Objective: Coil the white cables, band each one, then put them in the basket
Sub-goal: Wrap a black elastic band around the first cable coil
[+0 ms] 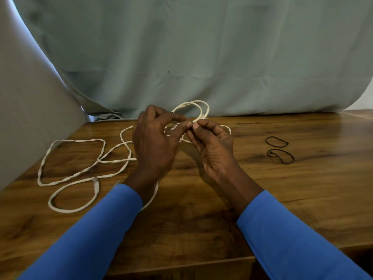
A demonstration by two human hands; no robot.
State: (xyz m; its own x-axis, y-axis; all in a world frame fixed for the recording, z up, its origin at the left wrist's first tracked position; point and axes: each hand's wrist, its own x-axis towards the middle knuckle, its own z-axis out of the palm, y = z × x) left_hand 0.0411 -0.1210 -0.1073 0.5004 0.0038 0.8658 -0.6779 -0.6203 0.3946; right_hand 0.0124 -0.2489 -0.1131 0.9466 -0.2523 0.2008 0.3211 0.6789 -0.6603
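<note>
Landmark = coil (198, 107): a few white loops held up off the wood table (302, 188), over its far-middle part, w/ a grey-green cloth (201, 47) hanging behind.

L hand (153, 138) sits just left of + below coil, back of hand to camera. Its fingers are curled, thumb + index tip nipping a white strand at coil's lower edge. Other strands seem to run through its fingers.

R hand (212, 146) sits just right of + below coil, thumb side up. Thumb + index pinch the cable right by the L fingertips, tips touching or nearly so. Its other fingers are loosely curled.

Loose cable (70, 158): rest of the white cable trails left of + nearer than coil. It lies flat on table in wide untidy loops, some crossing each other, and 1 stretch passes under L wrist. Plug (96, 184) lies on table well left of + nearer than coil, among the loose loops. Can't tell if it's 1 cable or 2.

Black band (276, 142) lies flat on table well right of coil. 2nd black band (280, 156) lies just nearer than it, a thin gap between. Both are well apart from the cable.

Blue sleeves (90, 239) cover both forearms. Pale panel (24, 98) stands far left of coil, by table's left edge.
</note>
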